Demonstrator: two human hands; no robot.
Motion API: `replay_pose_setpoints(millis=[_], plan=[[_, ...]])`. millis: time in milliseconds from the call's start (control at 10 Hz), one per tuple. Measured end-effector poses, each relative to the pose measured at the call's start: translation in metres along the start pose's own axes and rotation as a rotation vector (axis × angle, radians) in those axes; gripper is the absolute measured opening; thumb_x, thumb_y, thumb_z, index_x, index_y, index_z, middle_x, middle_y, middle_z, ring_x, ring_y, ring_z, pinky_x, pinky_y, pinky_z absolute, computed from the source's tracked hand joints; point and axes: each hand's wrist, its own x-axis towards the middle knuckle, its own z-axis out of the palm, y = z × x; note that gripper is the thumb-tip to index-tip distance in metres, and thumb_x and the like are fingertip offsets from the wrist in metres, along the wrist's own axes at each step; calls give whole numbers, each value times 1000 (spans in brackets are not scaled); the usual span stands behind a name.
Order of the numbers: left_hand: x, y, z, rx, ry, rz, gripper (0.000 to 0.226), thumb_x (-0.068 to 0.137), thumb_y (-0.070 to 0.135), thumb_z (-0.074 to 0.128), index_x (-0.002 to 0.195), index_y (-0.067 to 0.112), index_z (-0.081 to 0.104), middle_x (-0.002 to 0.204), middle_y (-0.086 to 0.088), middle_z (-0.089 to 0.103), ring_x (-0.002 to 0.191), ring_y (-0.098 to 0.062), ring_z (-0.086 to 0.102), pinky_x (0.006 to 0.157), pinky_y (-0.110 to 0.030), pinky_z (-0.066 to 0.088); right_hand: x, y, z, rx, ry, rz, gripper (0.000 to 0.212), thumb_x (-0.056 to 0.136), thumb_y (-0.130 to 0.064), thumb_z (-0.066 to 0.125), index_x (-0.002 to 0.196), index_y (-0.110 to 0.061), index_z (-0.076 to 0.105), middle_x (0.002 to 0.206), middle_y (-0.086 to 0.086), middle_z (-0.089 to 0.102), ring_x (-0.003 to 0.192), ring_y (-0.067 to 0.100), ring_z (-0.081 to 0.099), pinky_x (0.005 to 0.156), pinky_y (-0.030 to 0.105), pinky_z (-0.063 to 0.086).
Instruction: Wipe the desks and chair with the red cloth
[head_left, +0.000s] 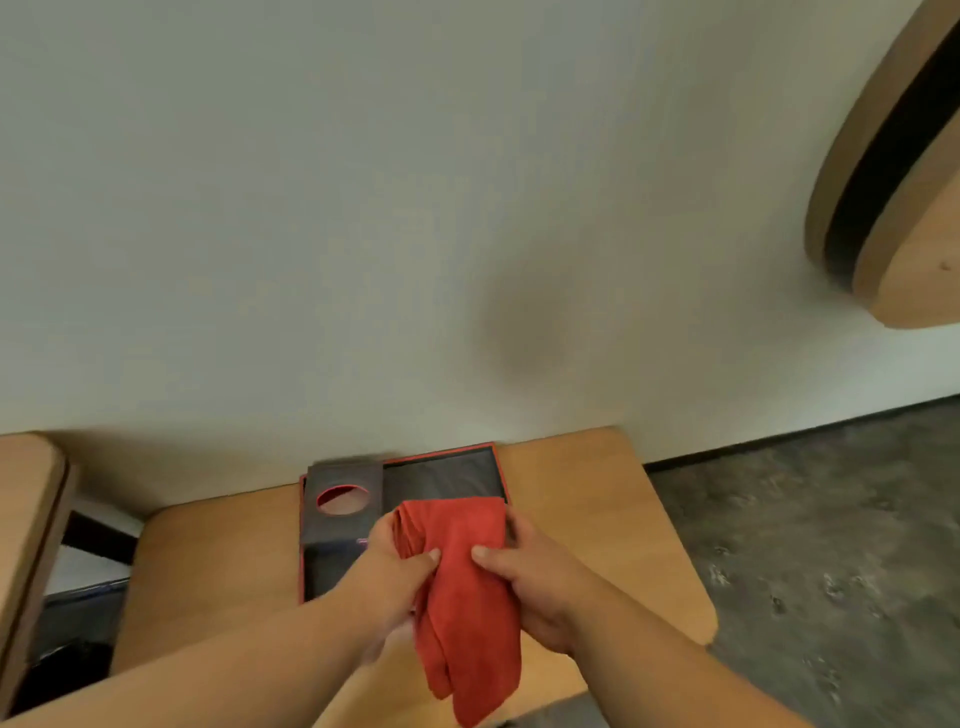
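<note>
A red cloth (465, 587) hangs folded between both hands above a light wooden desk (597, 509). My left hand (389, 577) grips its left side, thumb pressed on the front. My right hand (530, 571) pinches its right side, thumb on the front and fingers behind. The cloth's lower end dangles past the desk's near edge. A second wooden desk's corner (26, 509) shows at the far left.
A dark flat box with red edges (441, 478) lies on the desk against the white wall, with a round cut-out (343, 500) in its left part. A round wooden shape (893, 171) juts from the wall at upper right. Grey mottled floor (831, 545) lies to the right.
</note>
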Motion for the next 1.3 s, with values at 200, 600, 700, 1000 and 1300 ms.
replay_pose_setpoints(millis=[200, 600, 700, 1000, 1300], plan=[[129, -34, 22, 89, 173, 21, 80, 92, 14, 64, 152, 33, 14, 139, -2, 50, 120, -23, 55, 103, -48, 45, 139, 10, -48, -401, 31, -31, 89, 83, -18, 69, 152, -46, 20, 124, -9, 65, 102, 13, 70, 92, 41, 57], [312, -111, 7, 653, 171, 40, 110, 73, 21, 78, 155, 36, 6, 155, -15, 22, 132, -29, 43, 108, -38, 40, 347, 76, -85, -836, 112, -142, 100, 86, -23, 72, 155, -41, 1, 136, 2, 55, 96, 13, 67, 72, 15, 54], [322, -126, 6, 1233, 164, 115, 129, 62, 61, 78, 152, 33, -11, 162, -4, -15, 148, -30, 5, 116, -47, 19, 362, 93, -93, -1291, 162, -369, 106, 78, -52, 72, 156, -35, 2, 165, 2, 12, 147, 30, 24, 117, 42, 30], [356, -141, 3, 1607, -13, 178, 141, 59, 86, 57, 143, 20, -35, 154, -5, -39, 145, -26, -26, 117, -47, -6, 388, 134, -112, -1713, 86, -438, 106, 67, -89, 15, 128, -34, -52, 147, -6, -47, 144, 16, -32, 115, 45, -22], [324, -103, 13, 1541, -40, 205, 139, 63, 75, 69, 147, 20, -27, 160, -2, -27, 148, -20, -17, 119, -40, 2, 355, 88, -100, -1600, -20, -323, 110, 79, -78, 42, 154, -24, -18, 164, -2, -19, 152, 20, -12, 122, 41, -4]])
